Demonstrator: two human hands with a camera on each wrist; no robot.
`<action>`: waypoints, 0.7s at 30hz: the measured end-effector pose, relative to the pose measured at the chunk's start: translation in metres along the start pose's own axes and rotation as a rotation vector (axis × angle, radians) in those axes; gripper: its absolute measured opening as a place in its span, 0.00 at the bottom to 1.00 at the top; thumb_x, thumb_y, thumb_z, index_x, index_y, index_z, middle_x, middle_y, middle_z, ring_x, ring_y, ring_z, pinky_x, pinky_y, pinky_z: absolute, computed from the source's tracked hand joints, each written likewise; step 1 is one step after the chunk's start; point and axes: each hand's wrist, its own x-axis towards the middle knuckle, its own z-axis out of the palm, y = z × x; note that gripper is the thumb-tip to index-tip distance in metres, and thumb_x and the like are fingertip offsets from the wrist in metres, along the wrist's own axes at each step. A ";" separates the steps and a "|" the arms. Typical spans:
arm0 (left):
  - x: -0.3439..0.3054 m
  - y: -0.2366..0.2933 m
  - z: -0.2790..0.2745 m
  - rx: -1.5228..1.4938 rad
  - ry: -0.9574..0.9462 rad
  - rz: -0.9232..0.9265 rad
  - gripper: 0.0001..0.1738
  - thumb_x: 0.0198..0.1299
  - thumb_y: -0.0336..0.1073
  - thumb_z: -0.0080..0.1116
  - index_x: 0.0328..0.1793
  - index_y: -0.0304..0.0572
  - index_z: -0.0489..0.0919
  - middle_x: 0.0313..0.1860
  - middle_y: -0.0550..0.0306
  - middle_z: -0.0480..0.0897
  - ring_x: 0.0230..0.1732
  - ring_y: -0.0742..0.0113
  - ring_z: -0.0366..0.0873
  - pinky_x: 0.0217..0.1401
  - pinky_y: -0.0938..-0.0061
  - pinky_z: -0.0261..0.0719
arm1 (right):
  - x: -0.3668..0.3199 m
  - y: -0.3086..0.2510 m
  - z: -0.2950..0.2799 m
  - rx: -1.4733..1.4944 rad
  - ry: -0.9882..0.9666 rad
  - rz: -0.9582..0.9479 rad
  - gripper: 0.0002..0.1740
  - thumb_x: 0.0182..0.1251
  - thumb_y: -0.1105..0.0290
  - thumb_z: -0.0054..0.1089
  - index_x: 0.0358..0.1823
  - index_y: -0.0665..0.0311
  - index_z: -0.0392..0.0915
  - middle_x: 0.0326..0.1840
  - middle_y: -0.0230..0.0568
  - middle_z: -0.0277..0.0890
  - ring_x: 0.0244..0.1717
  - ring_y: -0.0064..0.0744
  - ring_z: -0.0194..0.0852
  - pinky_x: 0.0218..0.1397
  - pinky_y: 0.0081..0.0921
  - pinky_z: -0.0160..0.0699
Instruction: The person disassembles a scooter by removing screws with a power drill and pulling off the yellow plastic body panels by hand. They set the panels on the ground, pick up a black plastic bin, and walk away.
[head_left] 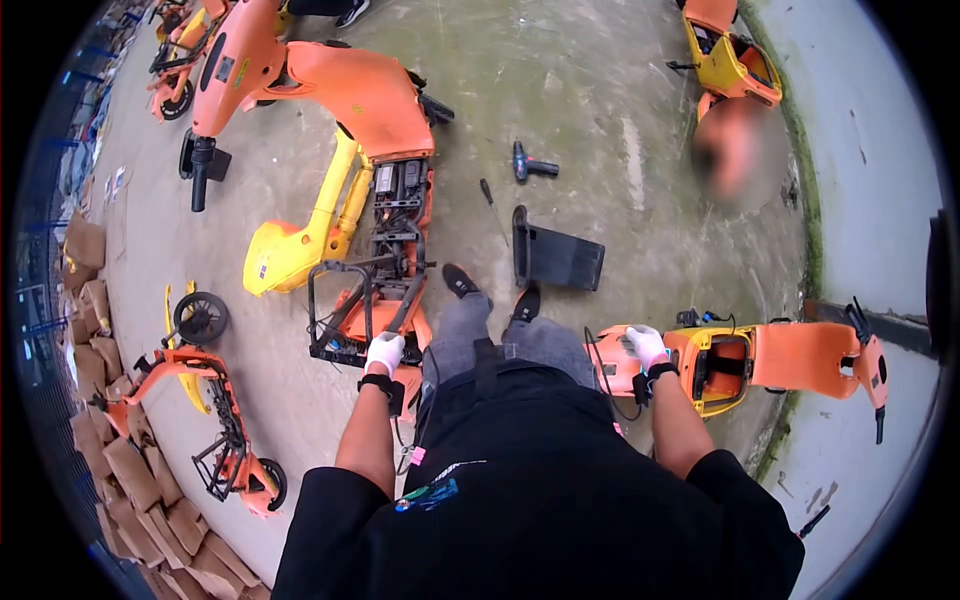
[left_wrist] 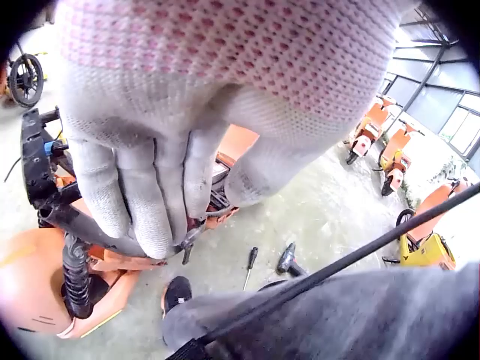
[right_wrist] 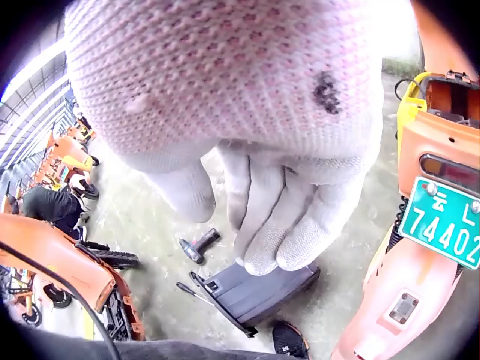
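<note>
The gloved left hand [head_left: 385, 352] [left_wrist: 217, 97] is at the rear of a partly stripped orange scooter [head_left: 365, 95]. Its fingers hang fairly straight over a black frame tube [left_wrist: 82, 223], thumb apart; whether they touch it, I cannot tell. In the head view, the gloved right hand [head_left: 645, 344] [right_wrist: 240, 97] overlaps the tail of an orange and yellow scooter [head_left: 810, 355]. The right wrist view shows its fingers loosely extended, holding nothing, left of that scooter's green plate [right_wrist: 442, 223].
On the concrete floor lie a power drill [head_left: 535, 166], a screwdriver [head_left: 487, 192] and a black plastic bin-like part [head_left: 565, 258]. Yellow body panels [head_left: 290, 255] lie beside the stripped scooter. A bare scooter frame [head_left: 225, 425] and cardboard [head_left: 130, 470] are at left; a wall [head_left: 870, 150] stands right.
</note>
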 end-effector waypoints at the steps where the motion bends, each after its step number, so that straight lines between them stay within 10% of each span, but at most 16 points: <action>1: -0.008 0.003 0.001 -0.001 0.008 -0.004 0.14 0.59 0.34 0.56 0.47 0.32 0.81 0.32 0.54 0.83 0.31 0.66 0.81 0.37 0.73 0.81 | 0.005 0.002 -0.005 -0.003 -0.009 0.000 0.13 0.71 0.63 0.59 0.48 0.65 0.79 0.35 0.35 0.83 0.32 0.27 0.80 0.35 0.25 0.77; 12: 0.015 0.027 -0.006 0.209 -0.061 -0.101 0.18 0.58 0.41 0.57 0.47 0.34 0.84 0.32 0.48 0.85 0.34 0.59 0.83 0.43 0.67 0.79 | 0.014 0.005 -0.004 0.017 0.048 0.028 0.13 0.69 0.60 0.61 0.46 0.61 0.80 0.36 0.35 0.83 0.33 0.27 0.81 0.34 0.25 0.78; 21: 0.087 0.184 0.001 0.416 -0.201 0.119 0.19 0.59 0.42 0.55 0.47 0.34 0.83 0.44 0.41 0.86 0.49 0.47 0.84 0.54 0.63 0.78 | 0.033 -0.023 0.026 0.101 0.121 0.130 0.12 0.70 0.63 0.57 0.46 0.63 0.78 0.32 0.37 0.81 0.29 0.27 0.79 0.32 0.26 0.77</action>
